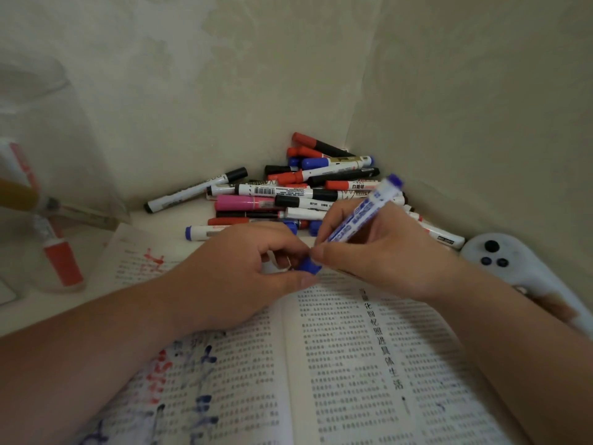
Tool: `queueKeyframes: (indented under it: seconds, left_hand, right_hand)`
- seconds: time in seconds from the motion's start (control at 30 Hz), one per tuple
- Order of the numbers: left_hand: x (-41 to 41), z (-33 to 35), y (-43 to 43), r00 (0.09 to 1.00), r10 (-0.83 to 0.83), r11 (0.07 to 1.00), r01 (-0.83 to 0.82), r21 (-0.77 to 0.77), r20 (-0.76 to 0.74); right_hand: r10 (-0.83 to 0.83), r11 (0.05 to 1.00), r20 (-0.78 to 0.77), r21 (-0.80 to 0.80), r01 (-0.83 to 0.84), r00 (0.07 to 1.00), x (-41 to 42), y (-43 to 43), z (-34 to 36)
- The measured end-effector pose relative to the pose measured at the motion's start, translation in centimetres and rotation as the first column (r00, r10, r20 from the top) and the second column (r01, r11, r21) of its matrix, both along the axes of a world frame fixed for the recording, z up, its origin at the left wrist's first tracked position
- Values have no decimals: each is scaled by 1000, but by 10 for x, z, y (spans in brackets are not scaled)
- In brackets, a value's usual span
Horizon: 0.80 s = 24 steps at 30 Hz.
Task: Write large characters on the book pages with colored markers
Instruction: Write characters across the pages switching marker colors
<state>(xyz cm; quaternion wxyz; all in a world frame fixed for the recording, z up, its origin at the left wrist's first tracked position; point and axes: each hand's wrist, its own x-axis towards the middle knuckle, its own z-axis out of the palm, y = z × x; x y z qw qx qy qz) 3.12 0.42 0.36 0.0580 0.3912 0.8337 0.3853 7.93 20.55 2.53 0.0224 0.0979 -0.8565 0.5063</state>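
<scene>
An open book (337, 364) with printed text lies in front of me; its left page carries large red and blue marker strokes. My right hand (382, 252) grips a white marker with blue print (362, 216), its blue rear end pointing up and away. My left hand (237, 271) pinches the blue cap (308, 264) at the marker's tip, above the book's top edge. Whether the cap sits on the tip or is off it is hidden by my fingers.
A heap of red, blue, black and pink markers (308, 191) fills the corner behind the book. A clear jar (48, 187) holding markers stands at the left. A white controller (513, 264) lies at the right, by my forearm. Walls close in behind.
</scene>
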Motion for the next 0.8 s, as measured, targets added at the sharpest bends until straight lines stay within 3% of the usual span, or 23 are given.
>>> queueKeyframes:
  seconds: [0.1, 0.23, 0.27, 0.37, 0.5, 0.63, 0.8]
  left_hand:
    - [0, 0, 0, 1000, -15, 1000, 15, -2, -5]
    - [-1, 1, 0, 1000, 3, 999, -2, -36, 19]
    - [-1, 1, 0, 1000, 4, 999, -3, -35, 23]
    - [-2, 0, 0, 1000, 8, 999, -8, -35, 21]
    - [-3, -2, 0, 1000, 4, 1000, -4, -14, 25]
    - [-5, -4, -1, 1000, 3, 1000, -3, 2, 23]
    - [-1, -1, -3, 999, -3, 1000, 3, 11, 33]
  right_hand:
    - [51, 999, 33, 4, -52, 998, 1, -1, -3]
    - [-103, 949, -69, -305, 77, 992, 2, 5, 4]
    - [-143, 944, -135, -317, 94, 980, 2, 5, 4]
    - [-185, 976, -366, -173, 129, 912, 0, 2, -3]
    - [-201, 977, -529, -171, 128, 824, 0, -14, -10]
    - [-230, 964, -558, -240, 110, 797, -2, -25, -13]
    - [-158, 985, -609, -152, 82, 777, 5, -27, -14]
